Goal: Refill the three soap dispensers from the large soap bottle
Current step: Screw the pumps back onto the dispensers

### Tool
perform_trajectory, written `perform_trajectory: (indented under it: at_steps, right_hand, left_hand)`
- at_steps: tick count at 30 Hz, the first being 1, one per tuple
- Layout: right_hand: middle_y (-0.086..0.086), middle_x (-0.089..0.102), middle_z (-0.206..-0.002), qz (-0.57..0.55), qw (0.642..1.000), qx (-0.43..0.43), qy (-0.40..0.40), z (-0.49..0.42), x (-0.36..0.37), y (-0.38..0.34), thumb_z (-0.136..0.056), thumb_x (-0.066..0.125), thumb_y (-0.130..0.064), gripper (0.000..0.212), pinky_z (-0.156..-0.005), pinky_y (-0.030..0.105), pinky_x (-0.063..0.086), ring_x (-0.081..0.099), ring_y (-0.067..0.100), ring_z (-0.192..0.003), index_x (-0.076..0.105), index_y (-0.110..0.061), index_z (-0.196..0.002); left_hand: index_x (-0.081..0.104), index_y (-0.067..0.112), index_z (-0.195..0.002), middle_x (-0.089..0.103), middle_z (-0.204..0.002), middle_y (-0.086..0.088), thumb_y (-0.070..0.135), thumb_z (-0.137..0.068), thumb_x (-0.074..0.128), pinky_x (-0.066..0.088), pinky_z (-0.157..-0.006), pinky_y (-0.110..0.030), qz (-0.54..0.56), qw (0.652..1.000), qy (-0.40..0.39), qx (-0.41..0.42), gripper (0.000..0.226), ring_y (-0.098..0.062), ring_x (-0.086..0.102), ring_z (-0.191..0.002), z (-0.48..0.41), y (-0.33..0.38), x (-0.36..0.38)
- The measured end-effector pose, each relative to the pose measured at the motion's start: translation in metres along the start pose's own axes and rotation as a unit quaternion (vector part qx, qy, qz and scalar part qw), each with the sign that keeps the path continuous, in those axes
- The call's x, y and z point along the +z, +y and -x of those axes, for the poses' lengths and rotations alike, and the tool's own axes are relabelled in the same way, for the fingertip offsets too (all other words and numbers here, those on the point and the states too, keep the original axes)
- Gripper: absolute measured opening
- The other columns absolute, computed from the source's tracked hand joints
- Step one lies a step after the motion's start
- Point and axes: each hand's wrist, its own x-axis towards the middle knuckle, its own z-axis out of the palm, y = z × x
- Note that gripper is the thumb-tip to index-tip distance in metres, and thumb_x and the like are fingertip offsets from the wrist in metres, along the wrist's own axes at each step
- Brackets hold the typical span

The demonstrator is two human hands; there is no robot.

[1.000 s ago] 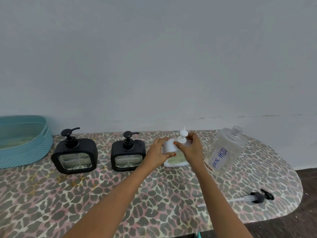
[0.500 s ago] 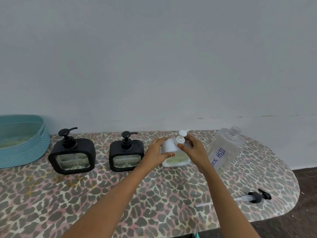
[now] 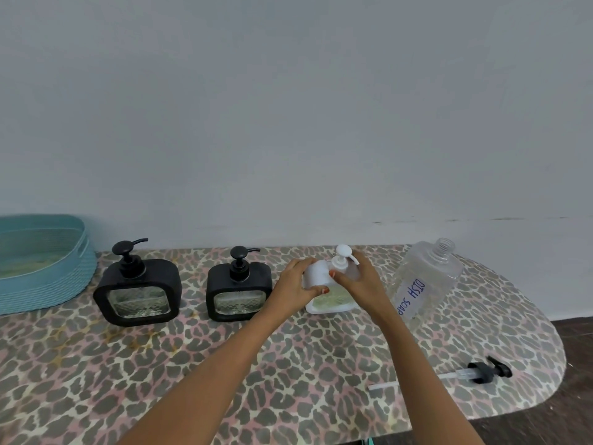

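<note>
mid-frame | L hand [image 3: 296, 284] grips white dispenser [image 3: 316, 273], R hand [image 3: 361, 284] pinches its pump [image 3: 342, 255] | spout [image 3: 354, 259] now swung right → prob. screwing shut, 3rd refill closing

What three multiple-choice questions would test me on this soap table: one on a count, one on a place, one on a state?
1. How many black dispensers stand on the table?
A one
B two
C four

2. Where does the loose black pump lie?
A near the table's right end
B between the black dispensers
C at the table's left end

3. The neck of the large soap bottle is:
A open, with no cap
B closed by a pump
C closed by a flat lid

Answers:
1 B: two black ones stand left of the white dispenser.
2 A: the pump lies on its side near the table's right end, in front of the bottle.
3 A: the bare screw threads show at the top.
</note>
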Motion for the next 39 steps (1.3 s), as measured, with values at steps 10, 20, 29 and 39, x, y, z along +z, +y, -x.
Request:
perform_trajectory:
  at_steps: [10, 20, 29, 39]
  right_hand:
    - [0.002, 0.056, -0.089, 0.044, 0.991, -0.028, 0.124, -0.006, 0.01, 0.002, -0.073, 0.076, -0.013, 0.036, -0.062, -0.001, 0.035, 0.05, 0.013, -0.079, 0.058, -0.001, -0.101]
    - [0.006, 0.053, -0.109, 0.105, 0.993, -0.05, 0.032, -0.01, 0.0, 0.003, -0.08, 0.068, -0.017, 0.037, -0.073, 0.017, 0.029, 0.047, 0.016, -0.097, 0.057, -0.005, -0.114]
    - [0.003, 0.056, -0.089, 0.105, 0.989, -0.059, 0.084, -0.004, 0.0, -0.003, -0.075, 0.073, -0.012, 0.029, -0.062, 0.0, 0.033, 0.049, 0.013, -0.079, 0.065, 0.001, -0.1]
    - [0.003, 0.054, -0.081, 0.089, 0.979, -0.087, 0.163, 0.0, 0.018, 0.004, -0.076, 0.073, -0.016, 0.025, -0.063, 0.001, 0.031, 0.044, 0.002, -0.068, 0.066, 0.002, -0.093]
  left_hand:
    - [0.041, 0.012, -0.134, 0.044, -0.132, -0.009, 0.022, -0.077, 0.072, 0.036, -0.103, -0.031, 0.003, 1.0, 0.004, -0.008, 0.066, -0.022, 0.043, -0.123, 0.001, 0.002, 0.0]
    - [0.041, 0.011, -0.134, 0.045, -0.131, -0.01, 0.023, -0.076, 0.073, 0.036, -0.102, -0.03, 0.005, 1.0, 0.002, -0.006, 0.067, -0.022, 0.044, -0.123, 0.002, 0.003, -0.001]
    - [0.042, 0.011, -0.133, 0.046, -0.127, -0.009, 0.021, -0.076, 0.073, 0.036, -0.098, -0.027, 0.01, 1.0, 0.012, -0.005, 0.065, -0.021, 0.045, -0.12, 0.002, 0.003, 0.001]
    - [0.044, 0.01, -0.132, 0.047, -0.126, -0.01, 0.021, -0.076, 0.073, 0.037, -0.097, -0.026, 0.016, 1.0, 0.018, -0.006, 0.065, -0.022, 0.047, -0.118, 0.001, 0.001, 0.003]
